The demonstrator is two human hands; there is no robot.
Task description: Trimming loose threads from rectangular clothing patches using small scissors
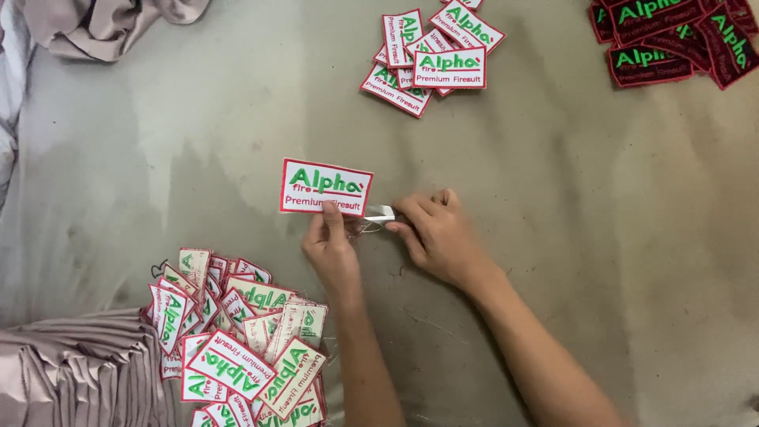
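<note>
On the grey table [553, 198], my left hand [330, 249] pinches a white patch [326, 187] by its lower edge. Just beside it, my right hand [435, 233] grips small metal snips [379, 213], their blades mostly hidden behind my fingers.

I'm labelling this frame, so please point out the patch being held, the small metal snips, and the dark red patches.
white patch [326, 187], head view, its middle.
metal snips [381, 213], head view, the blade end.
dark red patches [650, 65], head view, one patch's face.
</note>
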